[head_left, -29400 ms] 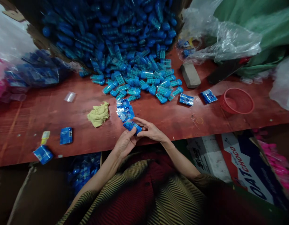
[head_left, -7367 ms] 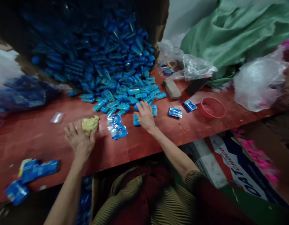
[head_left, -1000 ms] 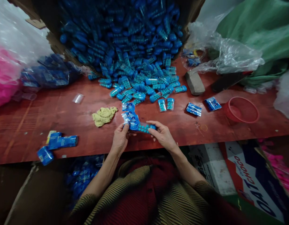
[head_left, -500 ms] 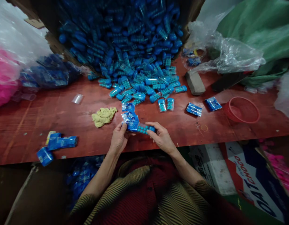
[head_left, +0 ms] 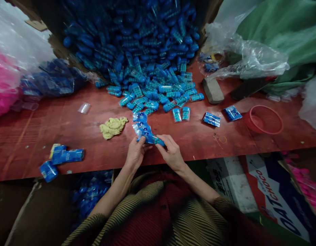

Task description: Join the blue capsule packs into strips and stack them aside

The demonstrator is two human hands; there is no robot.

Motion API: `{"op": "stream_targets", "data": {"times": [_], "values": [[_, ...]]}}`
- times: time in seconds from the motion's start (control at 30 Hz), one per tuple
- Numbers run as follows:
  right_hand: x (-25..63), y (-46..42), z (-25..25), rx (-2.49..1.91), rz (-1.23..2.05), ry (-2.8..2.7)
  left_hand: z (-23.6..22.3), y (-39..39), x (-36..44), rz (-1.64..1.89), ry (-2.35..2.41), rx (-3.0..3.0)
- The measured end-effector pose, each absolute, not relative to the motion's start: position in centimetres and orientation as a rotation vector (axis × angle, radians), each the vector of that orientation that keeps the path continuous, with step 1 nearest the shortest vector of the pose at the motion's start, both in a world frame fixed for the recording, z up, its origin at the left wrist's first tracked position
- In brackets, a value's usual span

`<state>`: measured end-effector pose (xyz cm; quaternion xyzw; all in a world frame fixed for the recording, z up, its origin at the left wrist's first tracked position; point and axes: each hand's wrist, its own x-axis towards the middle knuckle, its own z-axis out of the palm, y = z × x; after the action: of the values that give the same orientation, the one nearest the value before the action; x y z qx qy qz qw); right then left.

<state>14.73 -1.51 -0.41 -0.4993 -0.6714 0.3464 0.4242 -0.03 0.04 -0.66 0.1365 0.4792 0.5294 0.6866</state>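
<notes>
At the near edge of the red table (head_left: 70,126), two hands are meeting over one item. Item: a blue capsule tube (head_left: 155,140), lying slantwise between the hands, its left end going into a small clear packet (head_left: 145,136). The left hand (head_left: 135,154) is pinching the packet's near edge between thumb and fingertips. The right hand (head_left: 171,154) is gripping the tube's right end, fingers curled over it. Both hands are resting just above the table edge, close together, the tube bridging them.

Adjacent stock: a short stack of filled packets (head_left: 140,123) is lying just beyond the left hand, touching the held packet. A yellow rag (head_left: 113,126) is sitting near, to the left of that stack. Further back, a large heap of loose blue tubes (head_left: 152,78) is spilling from a cardboard box onto the table. Two single tubes (head_left: 181,114) are lying apart from the heap, beyond the right hand. Two more filled packets (head_left: 211,119) are lying to the right, near a red basket (head_left: 264,119). Bundled packets (head_left: 63,157) are sitting well apart at the left.
</notes>
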Motion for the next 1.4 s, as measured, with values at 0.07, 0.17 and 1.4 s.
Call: {"op": "stream_targets", "data": {"times": [0.07, 0.17, 1.4], "values": [[14.3, -1.8, -0.6, -1.249, 0.862, -1.709, -0.8, 0.0, 0.2, 1.164, 1.073, 0.245], [14.0, -1.9, -0.6, -1.237, 1.011, -1.62, -0.8, 0.1, 0.1, 1.155, 1.068, 0.163], [15.5, 0.4, -0.6, -0.946, 1.459, -1.646, -0.8, 0.3, -1.9, 0.756, 0.664, 0.272]]}}
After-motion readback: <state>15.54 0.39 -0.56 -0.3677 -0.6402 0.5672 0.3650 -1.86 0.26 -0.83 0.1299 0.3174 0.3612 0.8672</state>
